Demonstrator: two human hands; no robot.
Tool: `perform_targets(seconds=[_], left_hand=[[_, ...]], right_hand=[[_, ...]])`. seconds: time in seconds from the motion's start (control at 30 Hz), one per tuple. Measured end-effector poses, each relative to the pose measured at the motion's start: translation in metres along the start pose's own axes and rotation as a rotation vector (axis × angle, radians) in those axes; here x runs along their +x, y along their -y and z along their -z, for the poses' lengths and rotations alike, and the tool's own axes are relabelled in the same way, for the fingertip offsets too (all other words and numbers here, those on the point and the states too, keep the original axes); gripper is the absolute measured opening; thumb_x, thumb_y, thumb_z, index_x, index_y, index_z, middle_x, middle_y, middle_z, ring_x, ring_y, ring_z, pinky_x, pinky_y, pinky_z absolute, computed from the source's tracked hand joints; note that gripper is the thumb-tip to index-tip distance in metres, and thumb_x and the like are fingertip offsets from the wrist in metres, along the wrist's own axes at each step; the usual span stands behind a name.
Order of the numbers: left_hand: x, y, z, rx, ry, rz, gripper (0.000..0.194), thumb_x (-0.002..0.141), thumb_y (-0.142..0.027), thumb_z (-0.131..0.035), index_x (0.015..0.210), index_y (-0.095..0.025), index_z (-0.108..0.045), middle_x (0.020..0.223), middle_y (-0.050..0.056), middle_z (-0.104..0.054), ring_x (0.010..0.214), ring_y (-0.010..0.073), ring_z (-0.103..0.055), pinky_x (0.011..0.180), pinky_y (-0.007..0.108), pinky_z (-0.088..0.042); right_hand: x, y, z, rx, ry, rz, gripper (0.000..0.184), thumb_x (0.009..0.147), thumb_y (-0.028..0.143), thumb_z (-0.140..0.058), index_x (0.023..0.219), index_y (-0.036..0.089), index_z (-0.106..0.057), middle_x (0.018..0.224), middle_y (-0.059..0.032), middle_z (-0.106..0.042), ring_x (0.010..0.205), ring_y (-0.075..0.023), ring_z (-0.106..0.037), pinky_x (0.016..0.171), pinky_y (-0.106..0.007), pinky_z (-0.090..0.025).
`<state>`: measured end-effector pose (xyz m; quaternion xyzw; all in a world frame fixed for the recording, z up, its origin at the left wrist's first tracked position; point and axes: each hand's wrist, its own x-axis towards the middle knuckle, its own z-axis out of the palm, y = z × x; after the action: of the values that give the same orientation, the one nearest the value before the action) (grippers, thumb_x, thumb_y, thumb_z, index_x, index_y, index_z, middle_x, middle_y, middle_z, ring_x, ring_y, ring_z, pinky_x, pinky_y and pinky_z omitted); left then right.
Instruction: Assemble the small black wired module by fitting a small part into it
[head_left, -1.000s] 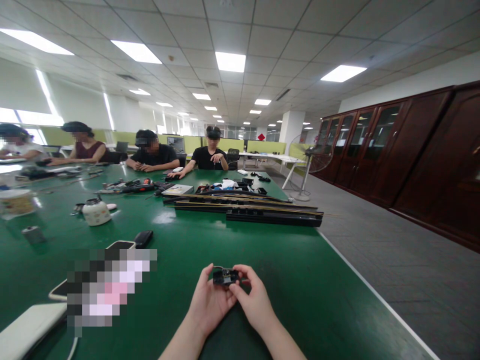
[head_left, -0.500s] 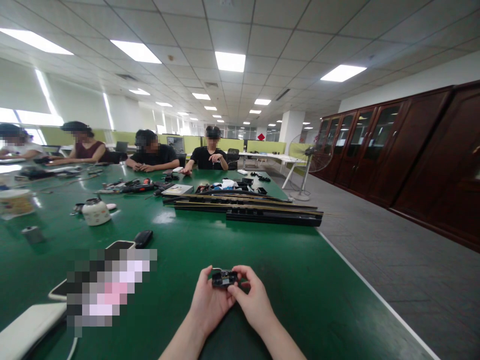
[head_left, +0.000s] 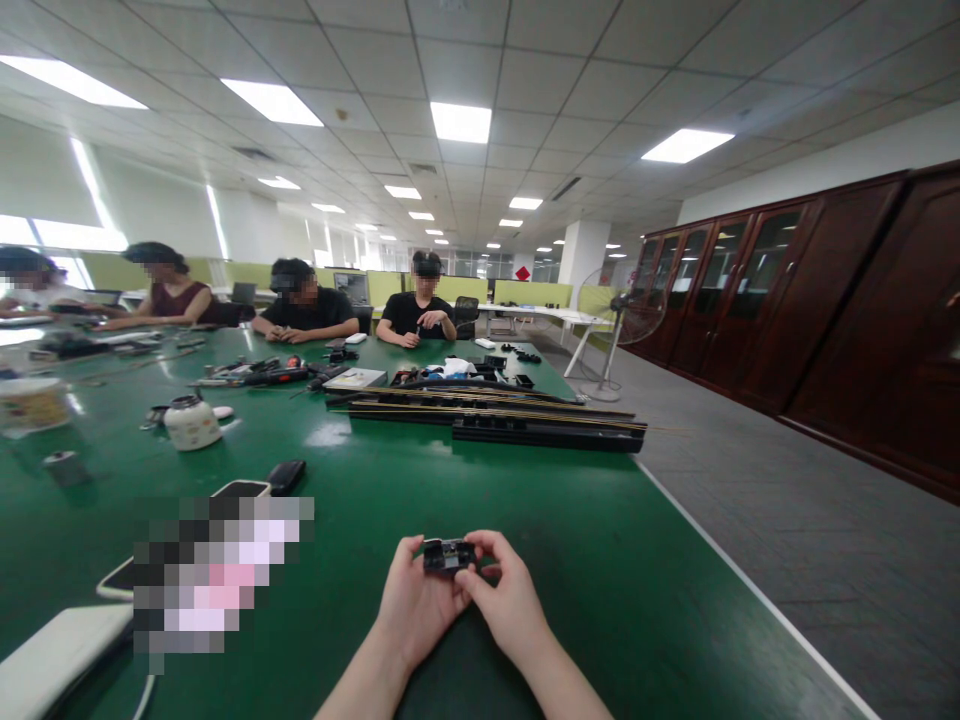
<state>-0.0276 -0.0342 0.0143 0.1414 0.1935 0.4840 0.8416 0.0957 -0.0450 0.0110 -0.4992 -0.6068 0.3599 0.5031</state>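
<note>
A small black open-topped housing with metallic parts inside is held up between my two hands, above the green table. My left hand supports it from the left and below, thumb at its left end. On its right end, the thumb and fingers of my right hand pinch it. A pale strip runs along the housing's far edge; its kind is too small to make out. Fingers and palms hide the underside.
Black rails with thin yellowish rods lie across the table ahead. To my left are a partly blurred phone, a black case, a white notebook-like slab and a white jar. Several co-workers sit at the far side.
The housing in my hands has tilted slightly, and my hands have barely shifted. Across the table, a co-worker's hand has drawn back from the small items toward their body.
</note>
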Motion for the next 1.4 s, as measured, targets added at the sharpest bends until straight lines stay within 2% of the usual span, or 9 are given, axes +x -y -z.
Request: perform_targets(seconds=[0.6, 0.87, 1.1, 1.2, 1.3, 1.4], left_hand=[[0.0004, -0.0005, 0.0022, -0.019, 0.037, 0.009, 0.036, 0.078, -0.034, -0.036, 0.079, -0.006, -0.060, 0.079, 0.014, -0.062, 0.066, 0.0167, -0.057, 0.067, 0.031, -0.044], [0.0019, 0.0009, 0.0025, -0.022, -0.057, 0.018, 0.035, 0.078, -0.038, -0.039, 0.074, -0.009, -0.058, 0.076, 0.012, -0.063, 0.061, 0.0150, -0.056, 0.062, 0.029, -0.045], [0.0015, 0.0027, -0.0014, 0.007, -0.121, 0.015, 0.035, 0.078, -0.040, -0.040, 0.076, -0.010, -0.058, 0.076, 0.010, -0.063, 0.059, 0.0137, -0.056, 0.060, 0.027, -0.045], [0.0012, 0.0029, -0.0025, 0.011, -0.126, 0.013, 0.033, 0.078, -0.040, -0.042, 0.075, -0.012, -0.058, 0.074, 0.008, -0.063, 0.057, 0.0134, -0.056, 0.059, 0.027, -0.045], [0.0013, 0.0035, -0.0025, 0.023, -0.128, 0.012, 0.030, 0.077, -0.039, -0.044, 0.072, -0.013, -0.058, 0.067, 0.005, -0.062, 0.055, 0.0136, -0.056, 0.058, 0.026, -0.044], [0.0013, 0.0047, -0.0027, 0.042, -0.109, 0.019, 0.031, 0.077, -0.040, -0.045, 0.071, -0.013, -0.058, 0.063, 0.005, -0.061, 0.056, 0.0140, -0.057, 0.059, 0.026, -0.044]], right_hand=[[-0.0003, 0.0048, 0.0002, -0.001, 0.011, -0.024, 0.029, 0.062, 0.014, -0.058, 0.090, 0.022, -0.058, 0.088, -0.0009, -0.063, 0.085, -0.0197, -0.058, 0.071, -0.030, -0.042], [-0.0006, 0.0029, -0.0013, -0.010, 0.016, -0.029, 0.028, 0.062, 0.014, -0.058, 0.089, 0.022, -0.058, 0.087, -0.0012, -0.062, 0.084, -0.0194, -0.058, 0.071, -0.029, -0.043], [-0.0021, 0.0039, 0.0002, -0.053, 0.043, 0.009, 0.031, 0.066, 0.015, -0.056, 0.096, 0.023, -0.057, 0.092, -0.0024, -0.061, 0.088, -0.0198, -0.056, 0.073, -0.030, -0.044], [-0.0028, 0.0054, 0.0017, -0.055, 0.049, 0.056, 0.035, 0.065, 0.014, -0.056, 0.098, 0.024, -0.057, 0.102, -0.0034, -0.058, 0.092, -0.0197, -0.055, 0.072, -0.029, -0.045], [-0.0027, 0.0050, 0.0022, -0.043, 0.071, 0.100, 0.035, 0.064, 0.013, -0.058, 0.096, 0.024, -0.058, 0.110, -0.0044, -0.054, 0.099, -0.0202, -0.052, 0.073, -0.029, -0.046], [-0.0017, 0.0027, 0.0018, -0.054, 0.078, 0.115, 0.027, 0.064, 0.012, -0.057, 0.089, 0.023, -0.062, 0.107, -0.0055, -0.056, 0.102, -0.0210, -0.052, 0.077, -0.030, -0.045]])
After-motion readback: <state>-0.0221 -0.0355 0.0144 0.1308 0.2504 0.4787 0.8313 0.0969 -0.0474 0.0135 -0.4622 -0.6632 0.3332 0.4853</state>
